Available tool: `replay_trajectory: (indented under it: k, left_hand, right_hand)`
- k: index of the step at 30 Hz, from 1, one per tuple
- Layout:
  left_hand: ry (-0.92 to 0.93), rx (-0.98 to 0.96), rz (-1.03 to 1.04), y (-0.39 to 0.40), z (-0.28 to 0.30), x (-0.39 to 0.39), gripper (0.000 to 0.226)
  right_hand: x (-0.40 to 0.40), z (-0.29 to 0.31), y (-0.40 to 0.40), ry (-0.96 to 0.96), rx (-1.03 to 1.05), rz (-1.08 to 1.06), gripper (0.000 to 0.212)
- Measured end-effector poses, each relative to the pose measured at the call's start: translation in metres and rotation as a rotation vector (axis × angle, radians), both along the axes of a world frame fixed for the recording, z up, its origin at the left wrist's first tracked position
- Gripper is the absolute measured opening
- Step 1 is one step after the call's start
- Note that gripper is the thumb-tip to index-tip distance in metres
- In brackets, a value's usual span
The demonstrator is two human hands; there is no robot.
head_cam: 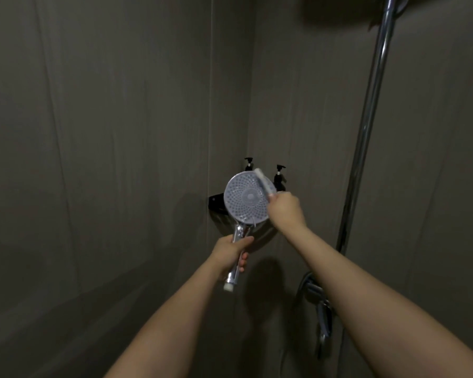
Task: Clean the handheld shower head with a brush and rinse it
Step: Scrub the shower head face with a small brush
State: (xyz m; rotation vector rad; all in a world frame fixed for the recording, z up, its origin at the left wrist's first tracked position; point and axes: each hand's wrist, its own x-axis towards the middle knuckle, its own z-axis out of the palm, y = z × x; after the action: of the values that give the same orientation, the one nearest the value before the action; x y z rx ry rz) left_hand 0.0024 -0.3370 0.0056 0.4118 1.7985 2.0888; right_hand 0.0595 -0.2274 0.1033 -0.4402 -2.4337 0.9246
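Observation:
The handheld shower head [243, 199] is held upright in front of the wall corner, its round white nozzle face turned toward me. My left hand [230, 253] grips its chrome handle, whose lower end sticks out below my fingers. My right hand [284, 210] is closed on a white brush [264, 182]. The brush lies slanted across the upper right part of the nozzle face and touches it. The brush's bristles are blurred.
Behind the shower head a black corner shelf [216, 201] carries two black pump bottles [279, 177]. A chrome riser pipe [366, 126] runs up the right wall to a dark overhead shower. The chrome mixer valve [318, 304] sits low on the right. Grey tiled walls surround everything.

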Motion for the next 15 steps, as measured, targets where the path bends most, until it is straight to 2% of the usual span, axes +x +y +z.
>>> replay_trajectory:
  k: [1, 4, 8, 11, 12, 15]
  left_hand:
    - [0.006, -0.008, -0.002, -0.001, 0.001, 0.0, 0.02]
    - [0.013, -0.023, 0.019, -0.003, 0.002, 0.002, 0.021]
    - [0.018, -0.015, 0.012, -0.004, 0.004, 0.006, 0.019]
    - [0.016, -0.015, 0.014, -0.002, 0.007, 0.008, 0.02]
    - [0.014, -0.009, 0.016, -0.002, 0.007, 0.008, 0.019]
    - [0.019, 0.002, 0.012, 0.0, 0.009, 0.011, 0.02]
  right_hand:
    - [0.0, 0.002, 0.004, 0.037, -0.014, -0.027, 0.028]
    - [0.004, -0.002, 0.001, -0.154, -0.045, 0.111, 0.03]
    - [0.004, -0.004, 0.008, -0.04, 0.027, 0.024, 0.027]
    - [0.014, -0.003, 0.003, -0.166, 0.001, 0.155, 0.023]
    - [0.018, -0.001, 0.001, -0.157, -0.025, 0.142, 0.024]
    - [0.017, 0.005, 0.011, -0.062, 0.064, 0.054, 0.027]
